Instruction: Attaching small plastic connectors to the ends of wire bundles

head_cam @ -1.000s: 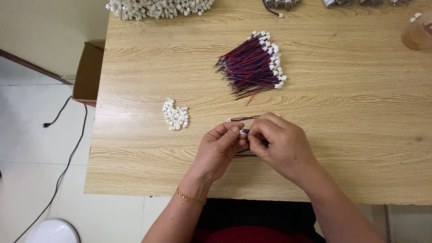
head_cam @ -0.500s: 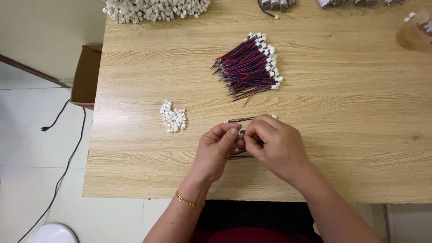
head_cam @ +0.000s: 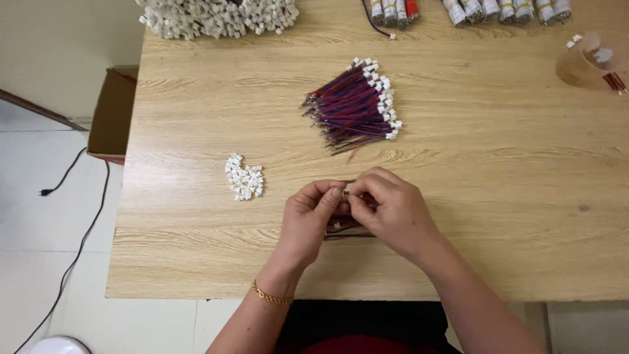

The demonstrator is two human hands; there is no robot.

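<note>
The left hand (head_cam: 313, 219) and the right hand (head_cam: 392, 210) are meeting near the middle of the wooden surface (head_cam: 498, 196), toward its six o'clock edge, with fingertips touching. The fingers of both hands are pinching together on the end of a thin red-and-dark wire (head_cam: 347, 229), whose remaining length is lying on the surface under the palms; whatever small part is sitting right at the fingertips is too tiny to make out. At about nine o'clock from the hands, a small pile of white plastic connectors (head_cam: 244, 177) is lying well apart from them. At twelve o'clock, a bundle of red and blue wires (head_cam: 354, 105) with white ends is resting near the hands. A large heap of white connectors (head_cam: 216, 14) is sitting at the far eleven o'clock corner, and a cardboard box (head_cam: 113, 115) is standing on the floor off the nine o'clock edge.
</note>
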